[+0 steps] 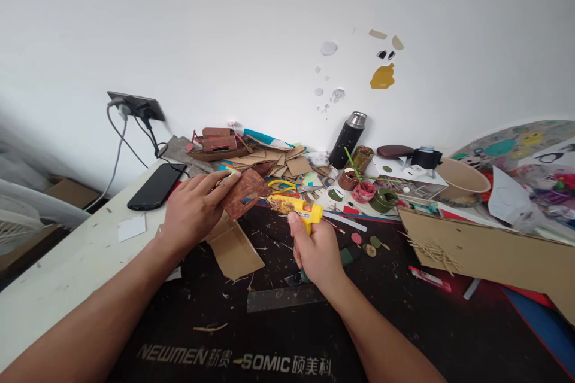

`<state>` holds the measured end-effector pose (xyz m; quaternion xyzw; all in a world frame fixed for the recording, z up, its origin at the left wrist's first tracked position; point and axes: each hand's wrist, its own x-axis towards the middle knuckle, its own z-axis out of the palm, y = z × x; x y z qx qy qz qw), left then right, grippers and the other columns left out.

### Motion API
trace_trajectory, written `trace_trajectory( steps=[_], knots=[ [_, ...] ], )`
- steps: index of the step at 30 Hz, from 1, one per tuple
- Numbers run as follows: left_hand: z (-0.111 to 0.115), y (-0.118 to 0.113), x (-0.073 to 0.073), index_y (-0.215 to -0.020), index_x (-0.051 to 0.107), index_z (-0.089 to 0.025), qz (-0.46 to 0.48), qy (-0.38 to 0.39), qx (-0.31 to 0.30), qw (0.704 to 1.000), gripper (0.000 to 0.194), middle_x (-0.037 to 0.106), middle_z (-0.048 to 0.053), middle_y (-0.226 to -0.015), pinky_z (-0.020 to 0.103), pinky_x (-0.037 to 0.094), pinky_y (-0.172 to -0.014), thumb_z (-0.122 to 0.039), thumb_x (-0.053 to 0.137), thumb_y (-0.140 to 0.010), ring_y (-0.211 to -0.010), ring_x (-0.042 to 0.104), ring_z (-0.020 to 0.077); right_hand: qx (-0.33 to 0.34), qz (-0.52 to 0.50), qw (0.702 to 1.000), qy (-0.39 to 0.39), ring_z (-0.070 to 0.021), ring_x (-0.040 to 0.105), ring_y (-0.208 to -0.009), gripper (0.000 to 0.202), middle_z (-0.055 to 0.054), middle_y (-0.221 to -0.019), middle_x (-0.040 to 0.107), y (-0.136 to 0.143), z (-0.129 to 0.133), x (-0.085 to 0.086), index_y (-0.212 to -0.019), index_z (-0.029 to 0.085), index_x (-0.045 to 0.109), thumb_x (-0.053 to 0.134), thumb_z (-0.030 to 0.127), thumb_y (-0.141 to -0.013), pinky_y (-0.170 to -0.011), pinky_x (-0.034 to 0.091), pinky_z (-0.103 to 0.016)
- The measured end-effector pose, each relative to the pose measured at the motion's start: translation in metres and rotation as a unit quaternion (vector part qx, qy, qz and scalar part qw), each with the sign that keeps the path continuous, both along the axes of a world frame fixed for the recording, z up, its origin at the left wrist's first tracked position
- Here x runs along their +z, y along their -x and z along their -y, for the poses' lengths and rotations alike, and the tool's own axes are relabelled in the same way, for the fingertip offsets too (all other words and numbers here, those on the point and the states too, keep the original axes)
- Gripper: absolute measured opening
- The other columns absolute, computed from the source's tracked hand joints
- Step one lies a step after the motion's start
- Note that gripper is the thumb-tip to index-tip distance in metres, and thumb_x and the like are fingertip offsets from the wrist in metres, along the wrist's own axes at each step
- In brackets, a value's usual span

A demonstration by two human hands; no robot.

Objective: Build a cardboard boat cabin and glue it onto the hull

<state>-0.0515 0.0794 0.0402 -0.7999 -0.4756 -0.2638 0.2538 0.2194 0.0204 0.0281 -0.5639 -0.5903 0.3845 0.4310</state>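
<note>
My left hand (195,200) holds up a reddish-brown painted cardboard piece (245,192) with a small slot cut in it. Its fingers lie across the left side of the piece. In my right hand (317,245) is a yellow hot glue gun (294,206), gripped by the handle. The nozzle points left, close to the slotted side of the cardboard; whether it touches cannot be made out. Below the piece, a bare brown cardboard sheet (237,251) lies on the black mat (215,317). A clear ruler (285,298) rests on the mat under my right wrist.
A brown model boat (220,146) and cardboard scraps (299,166) crowd the back. Open paint jars (363,191) and a black thermos (347,140) stand behind the glue gun. A black phone (156,186) lies at left. Sticks (433,253) and a pink cutter (429,278) are at right.
</note>
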Motion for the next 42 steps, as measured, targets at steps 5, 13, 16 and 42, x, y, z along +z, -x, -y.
trace_trajectory(
  steps=[5, 13, 16, 42],
  knots=[
    [0.0, -0.0012, 0.0005, -0.146, 0.068, -0.025, 0.001, -0.008, -0.011, 1.0, 0.05, 0.078, 0.009, -0.132, 0.041, 0.052, -0.083, -0.012, 0.052, -0.1, -0.103, 0.073, 0.0282, 0.01, 0.006, 1.0, -0.011, -0.0156, 0.05, -0.041, 0.066, 0.002, -0.041, 0.046, 0.0021, 0.0008, 0.0004, -0.067, 0.025, 0.056, 0.046, 0.082, -0.1, -0.042, 0.035, -0.026],
    [-0.0002, -0.0013, -0.0016, -0.147, 0.068, -0.027, 0.013, 0.007, -0.011, 1.0, 0.052, 0.078, 0.008, -0.134, 0.042, 0.053, -0.086, -0.012, 0.055, -0.098, -0.106, 0.072, 0.0289, 0.026, 0.028, 0.999, -0.016, -0.0156, 0.05, -0.042, 0.065, 0.002, -0.04, 0.046, 0.0072, 0.0062, 0.0018, -0.067, 0.024, 0.058, 0.045, 0.077, -0.102, -0.043, 0.034, -0.026],
    [-0.0006, -0.0013, -0.0025, -0.147, 0.068, -0.026, 0.009, 0.008, -0.006, 1.0, 0.052, 0.078, 0.008, -0.134, 0.042, 0.054, -0.088, -0.012, 0.053, -0.099, -0.107, 0.072, 0.0289, 0.034, 0.031, 0.999, -0.013, -0.0162, 0.051, -0.042, 0.064, 0.002, -0.04, 0.045, 0.0089, 0.0076, 0.0015, -0.067, 0.024, 0.06, 0.046, 0.075, -0.103, -0.044, 0.034, -0.026],
    [-0.0008, 0.0005, -0.002, -0.148, 0.068, -0.025, 0.006, 0.01, 0.0, 1.0, 0.048, 0.078, 0.008, -0.134, 0.041, 0.055, -0.088, -0.017, 0.052, -0.102, -0.105, 0.071, 0.0288, 0.028, 0.029, 0.999, -0.011, -0.0143, 0.046, -0.04, 0.068, 0.002, -0.039, 0.042, 0.0032, 0.0057, 0.0021, -0.061, 0.025, 0.054, 0.044, 0.077, -0.103, -0.042, 0.033, -0.026]
  ],
)
